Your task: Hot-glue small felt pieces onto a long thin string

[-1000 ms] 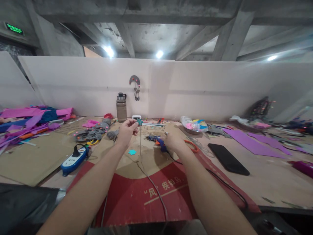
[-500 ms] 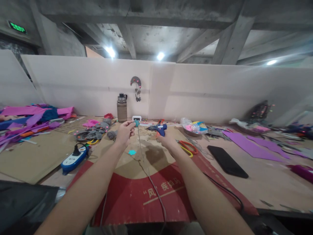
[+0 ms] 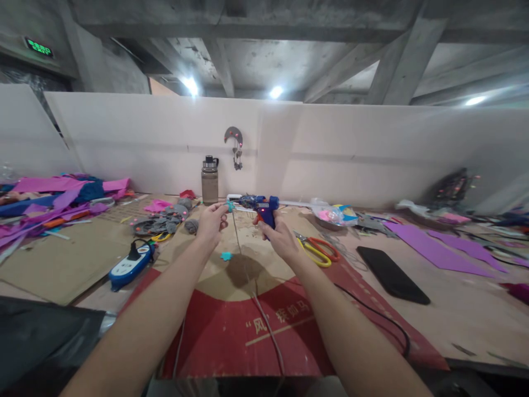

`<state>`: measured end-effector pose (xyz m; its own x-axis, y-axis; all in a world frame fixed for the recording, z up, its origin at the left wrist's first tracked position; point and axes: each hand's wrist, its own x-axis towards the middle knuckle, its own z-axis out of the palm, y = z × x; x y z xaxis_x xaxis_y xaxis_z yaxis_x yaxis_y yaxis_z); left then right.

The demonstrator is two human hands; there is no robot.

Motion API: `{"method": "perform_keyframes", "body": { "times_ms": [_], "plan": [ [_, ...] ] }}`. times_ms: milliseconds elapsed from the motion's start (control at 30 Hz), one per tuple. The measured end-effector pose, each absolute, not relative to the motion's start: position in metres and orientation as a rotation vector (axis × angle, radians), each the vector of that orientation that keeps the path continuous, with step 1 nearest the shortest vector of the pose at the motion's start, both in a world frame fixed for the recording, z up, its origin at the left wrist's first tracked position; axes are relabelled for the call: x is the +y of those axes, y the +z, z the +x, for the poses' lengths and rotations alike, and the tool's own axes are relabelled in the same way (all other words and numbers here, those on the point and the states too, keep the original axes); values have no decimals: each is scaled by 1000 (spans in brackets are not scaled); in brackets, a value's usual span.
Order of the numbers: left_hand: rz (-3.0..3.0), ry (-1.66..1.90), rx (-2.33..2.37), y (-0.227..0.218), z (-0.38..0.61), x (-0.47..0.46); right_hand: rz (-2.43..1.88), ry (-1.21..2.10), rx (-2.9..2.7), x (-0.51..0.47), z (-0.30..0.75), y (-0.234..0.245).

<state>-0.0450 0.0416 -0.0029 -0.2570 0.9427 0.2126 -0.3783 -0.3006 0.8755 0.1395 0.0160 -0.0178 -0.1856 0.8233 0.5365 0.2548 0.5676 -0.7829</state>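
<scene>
Between thumb and fingers, my left hand (image 3: 212, 225) pinches a small teal felt piece (image 3: 230, 205). A thin grey cord (image 3: 237, 231) hangs from it and runs down across the red and tan board. My right hand (image 3: 279, 237) is wrapped round the grip of a blue glue gun (image 3: 266, 208), with a finger at its orange trigger. The gun's nozzle points left and is close to the teal piece; I cannot tell whether they touch. Below my left hand, a flat turquoise felt flower (image 3: 226, 256) lies on the board.
Scissors (image 3: 318, 251) with red and yellow handles lie beside my right wrist. A black phone (image 3: 392, 274) is farther right, a blue power strip (image 3: 130, 266) to the left. A bottle (image 3: 210, 182) stands at the back. Grey felt pieces (image 3: 159, 222) and purple sheets (image 3: 433, 245) lie around.
My right hand has raised the glue gun and turned it level, its nozzle now close to the teal felt piece. My left hand keeps its pinch in nearly the same place.
</scene>
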Motion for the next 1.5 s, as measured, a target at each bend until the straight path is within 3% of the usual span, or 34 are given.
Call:
{"method": "perform_keyframes", "body": {
  "times_ms": [1500],
  "plan": [
    [1023,1688,885,0,-42,39,-1026,385,-1866,7,138,-7]
  ]
}}
